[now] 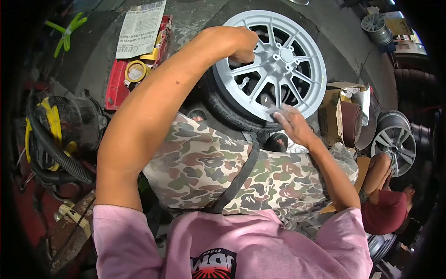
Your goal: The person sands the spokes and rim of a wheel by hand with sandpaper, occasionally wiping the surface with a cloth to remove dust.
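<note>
Grey alloy wheel [274,65], tyre still mounted, lies tilted against the person's camouflage-clad lap, face up toward the camera. Left hand [241,46] is curled closed over the wheel's upper-left rim, gripping between spokes. Right hand [291,122] presses a small grey sanding pad [275,109] flat on the lower rim, fingers extended over it. Sandpaper roll [350,123] sits in a cardboard box just right; yellow tape roll [135,71] lies left
</note>
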### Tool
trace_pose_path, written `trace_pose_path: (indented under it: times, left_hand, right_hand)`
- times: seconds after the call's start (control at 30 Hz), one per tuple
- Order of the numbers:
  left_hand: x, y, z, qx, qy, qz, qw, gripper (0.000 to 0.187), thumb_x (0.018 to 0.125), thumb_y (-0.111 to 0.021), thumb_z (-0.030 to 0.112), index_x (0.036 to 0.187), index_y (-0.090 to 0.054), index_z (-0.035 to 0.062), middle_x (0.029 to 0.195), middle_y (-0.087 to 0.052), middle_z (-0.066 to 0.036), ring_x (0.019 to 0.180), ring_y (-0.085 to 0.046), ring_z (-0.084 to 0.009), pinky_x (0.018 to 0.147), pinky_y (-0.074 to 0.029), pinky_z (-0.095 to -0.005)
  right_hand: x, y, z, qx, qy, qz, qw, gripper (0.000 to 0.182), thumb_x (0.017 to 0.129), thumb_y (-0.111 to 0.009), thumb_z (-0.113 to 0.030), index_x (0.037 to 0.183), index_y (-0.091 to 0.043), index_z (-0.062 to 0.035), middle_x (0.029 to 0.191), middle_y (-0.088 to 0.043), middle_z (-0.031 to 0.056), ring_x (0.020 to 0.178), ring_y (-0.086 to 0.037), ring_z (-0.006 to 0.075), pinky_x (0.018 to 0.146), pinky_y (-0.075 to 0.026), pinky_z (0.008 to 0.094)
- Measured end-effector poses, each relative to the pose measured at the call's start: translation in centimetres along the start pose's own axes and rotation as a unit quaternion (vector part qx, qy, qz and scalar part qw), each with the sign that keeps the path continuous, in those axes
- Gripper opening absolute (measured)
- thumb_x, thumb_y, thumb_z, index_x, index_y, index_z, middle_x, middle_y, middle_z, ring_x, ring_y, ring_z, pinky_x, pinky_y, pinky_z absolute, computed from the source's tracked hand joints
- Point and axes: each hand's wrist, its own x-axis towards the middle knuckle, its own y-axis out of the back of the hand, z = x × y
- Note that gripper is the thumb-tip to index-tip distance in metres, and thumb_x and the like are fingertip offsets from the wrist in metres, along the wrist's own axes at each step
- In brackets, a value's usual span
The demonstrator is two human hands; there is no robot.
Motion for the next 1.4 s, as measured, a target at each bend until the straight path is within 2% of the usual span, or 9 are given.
trace_pose_path:
  times: [0.1,0.4,0.5,0.73,0.9,0.97,1.03,1.17,1.4]
  left_hand:
    - [-0.1,0.2,0.5,-0.002,0.004,-0.012,1.000,0.033,0.086,-0.060,0.025,0.108,-0.071,0.0030,0.073,-0.070,-0.014,0.066,-0.068,-0.0248,0.065,-0.053,-0.0392]
    - [1.0,0.1,0.9,0.015,-0.003,-0.037,0.999,0.033,0.087,-0.060,0.025,0.107,-0.071,0.0017,0.072,-0.069,-0.015,0.063,-0.067,-0.0260,0.062,-0.052,-0.0390]
    - [0.8,-0.1,0.8,0.001,-0.043,-0.036,0.998,0.033,0.087,-0.059,0.025,0.107,-0.071,0.0015,0.072,-0.069,-0.016,0.063,-0.067,-0.0263,0.063,-0.053,-0.0387]
    - [2.1,0.1,1.3,0.007,-0.032,-0.059,0.998,0.034,0.088,-0.061,0.026,0.111,-0.070,0.0025,0.080,-0.071,-0.017,0.070,-0.069,-0.0279,0.070,-0.054,-0.0384]
    - [3.9,-0.8,1.8,0.040,-0.084,-0.049,0.994,0.035,0.090,-0.061,0.029,0.113,-0.070,0.0043,0.093,-0.072,-0.020,0.083,-0.070,-0.0331,0.077,-0.054,-0.0408]
    - [3.5,-0.7,2.3,0.035,-0.068,-0.057,0.995,0.035,0.090,-0.061,0.029,0.114,-0.070,0.0046,0.093,-0.072,-0.020,0.084,-0.070,-0.0338,0.078,-0.054,-0.0410]
    - [3.7,-0.4,2.7,0.035,-0.054,-0.059,0.996,0.036,0.089,-0.060,0.029,0.114,-0.070,0.0049,0.094,-0.072,-0.020,0.086,-0.070,-0.0345,0.079,-0.054,-0.0412]
    - [3.9,-0.7,2.8,0.041,-0.053,-0.066,0.996,0.036,0.090,-0.060,0.029,0.114,-0.069,0.0048,0.093,-0.072,-0.021,0.085,-0.070,-0.0335,0.080,-0.053,-0.0411]
    - [3.2,-0.6,0.9,0.005,-0.050,-0.054,0.997,0.036,0.090,-0.061,0.029,0.112,-0.070,0.0025,0.096,-0.072,-0.021,0.085,-0.070,-0.0320,0.080,-0.053,-0.0398]
  right_hand:
    - [-0.7,2.3,0.6,0.018,-0.067,-0.074,0.995,0.031,0.101,-0.045,-0.023,0.110,-0.065,-0.0006,0.095,-0.058,0.0221,0.096,-0.057,0.0393,0.087,-0.044,0.0460]
    - [1.8,-2.5,-0.4,0.019,0.038,0.043,0.998,0.029,0.100,-0.048,-0.024,0.103,-0.064,0.0000,0.093,-0.055,0.0196,0.091,-0.055,0.0374,0.079,-0.042,0.0457]
    - [-0.8,0.6,1.3,-0.012,-0.001,-0.023,1.000,0.028,0.099,-0.049,-0.024,0.103,-0.063,0.0003,0.091,-0.055,0.0194,0.089,-0.055,0.0371,0.079,-0.042,0.0461]
    - [4.5,-4.6,-2.5,0.045,-0.055,0.059,0.996,0.031,0.099,-0.049,-0.025,0.089,-0.067,-0.0015,0.086,-0.059,0.0177,0.084,-0.059,0.0361,0.077,-0.044,0.0470]
    - [4.1,-2.3,-3.7,0.342,-0.196,0.108,0.913,0.041,0.100,-0.045,-0.026,0.078,-0.065,0.0017,0.076,-0.060,0.0211,0.075,-0.060,0.0376,0.072,-0.046,0.0436]
    - [3.6,-3.9,-3.0,0.303,-0.156,0.153,0.928,0.039,0.100,-0.046,-0.028,0.082,-0.067,-0.0004,0.082,-0.060,0.0186,0.078,-0.059,0.0358,0.074,-0.045,0.0425]
    - [4.0,-5.4,-3.3,-0.023,-0.096,0.103,0.990,0.033,0.098,-0.051,-0.029,0.091,-0.069,-0.0023,0.089,-0.059,0.0154,0.083,-0.057,0.0325,0.077,-0.043,0.0424]
    - [3.7,-6.9,-4.0,-0.035,0.020,0.186,0.982,0.026,0.096,-0.055,-0.026,0.088,-0.067,-0.0047,0.098,-0.058,0.0114,0.091,-0.054,0.0271,0.077,-0.039,0.0406]
    - [2.2,-4.7,-1.2,-0.169,-0.088,0.093,0.977,0.031,0.097,-0.053,-0.027,0.080,-0.068,-0.0057,0.092,-0.062,0.0102,0.084,-0.059,0.0266,0.076,-0.043,0.0407]
